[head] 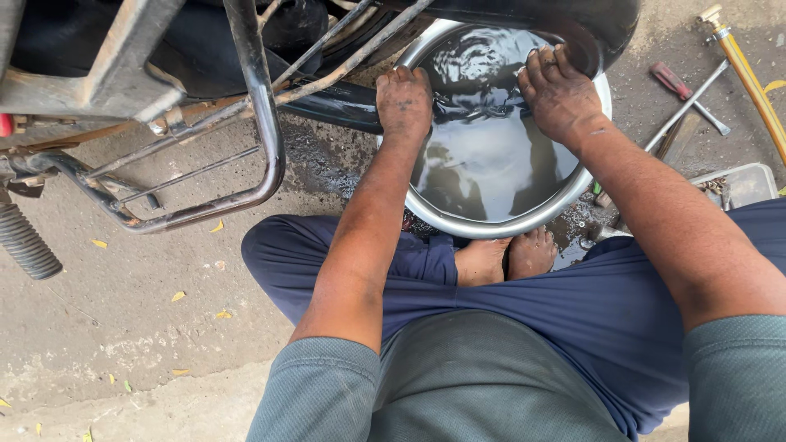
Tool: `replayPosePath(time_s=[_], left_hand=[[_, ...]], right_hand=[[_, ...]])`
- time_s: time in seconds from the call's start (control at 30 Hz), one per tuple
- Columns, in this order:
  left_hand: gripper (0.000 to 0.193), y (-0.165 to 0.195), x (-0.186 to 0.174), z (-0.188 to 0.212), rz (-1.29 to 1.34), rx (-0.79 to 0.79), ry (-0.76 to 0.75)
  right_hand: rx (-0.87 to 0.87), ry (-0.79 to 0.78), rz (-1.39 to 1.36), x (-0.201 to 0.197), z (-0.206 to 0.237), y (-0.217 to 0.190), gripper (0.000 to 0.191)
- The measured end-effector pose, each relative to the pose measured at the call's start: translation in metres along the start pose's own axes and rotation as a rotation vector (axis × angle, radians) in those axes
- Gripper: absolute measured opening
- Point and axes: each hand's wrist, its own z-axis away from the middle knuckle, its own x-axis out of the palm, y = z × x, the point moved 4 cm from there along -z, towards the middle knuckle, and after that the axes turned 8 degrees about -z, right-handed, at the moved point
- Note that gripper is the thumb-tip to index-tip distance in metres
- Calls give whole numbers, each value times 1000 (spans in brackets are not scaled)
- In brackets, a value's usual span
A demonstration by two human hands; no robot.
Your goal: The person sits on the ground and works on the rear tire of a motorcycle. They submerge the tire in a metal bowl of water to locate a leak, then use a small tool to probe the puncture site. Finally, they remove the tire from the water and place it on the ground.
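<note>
Water fills the steel basin (pixel 458 219) that sits on the concrete ground (pixel 123 311) right in front of my bare feet (pixel 506 258), and both my hands are pressing a black rubber tube (pixel 491 102) down into it. My left hand (pixel 403 102) lies flat at the basin's near-left rim, fingers (pixel 401 78) pressed together on the rubber; my right hand (pixel 561 94) bears on the tube at the far-right rim, fingers close together and curled over it, though I cannot tell whether the tips pinch anything under the surface. I judge the main risk to be the basin tipping: my weight comes down near its rim, the ground around it is already wet, and a shove off-centre could slop the water toward my feet and trousers (pixel 589 311). Wet, grimy rubber may also slide out from under my palms and spring up. The motorcycle frame (pixel 262 123) hangs close over my left forearm, so a slip could knock my arm against the bar. A screwdriver (pixel 673 82) and a wrench (pixel 684 106) lie by the basin's right edge, near enough to kick.
</note>
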Motion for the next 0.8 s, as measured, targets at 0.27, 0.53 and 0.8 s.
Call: replayPosePath(time_s=[0.27,0.53,0.8], left_hand=[[18,1,1,0,-29,1,-58],[21,2,0,-1,-20,-3,-106],[18,2,1,-1,-8,-16,-105]], right_hand=[[-6,17,-26,-1,-1,0,59],[1,-50,-9,-10,1,0,62],[-3,-36,1,-12,2,0,61]])
